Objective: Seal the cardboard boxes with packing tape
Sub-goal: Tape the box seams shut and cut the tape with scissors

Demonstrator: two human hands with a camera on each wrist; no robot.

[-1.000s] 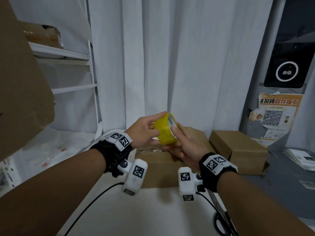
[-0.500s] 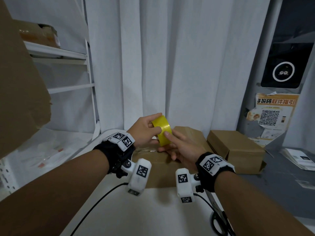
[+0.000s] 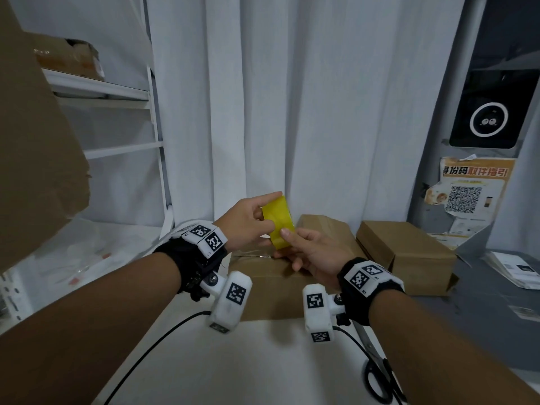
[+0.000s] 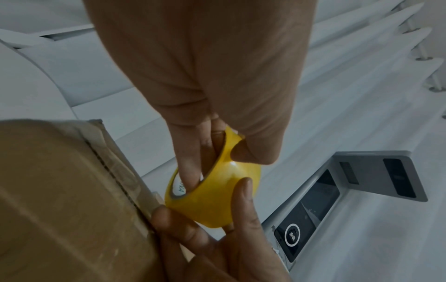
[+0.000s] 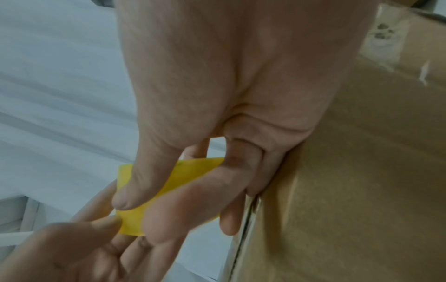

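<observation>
Both hands hold the yellow tape roll (image 3: 277, 223) above the cardboard box (image 3: 295, 270): left hand (image 3: 245, 226) fingers hooked through its core, right hand (image 3: 314, 252) thumb pressing its outer face.

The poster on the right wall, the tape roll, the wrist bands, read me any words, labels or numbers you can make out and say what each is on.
"身份码取件指引": orange poster, headline; first character partly cut off.
Poster small print and QR code: too small to read.
"R1": right wrist band, tiny, uncertain.
Letters inside the yellow tape roll core: partly hidden, unreadable.
Cardboard boxes: no readable text.
Leaflets at far right: blurred.
</observation>
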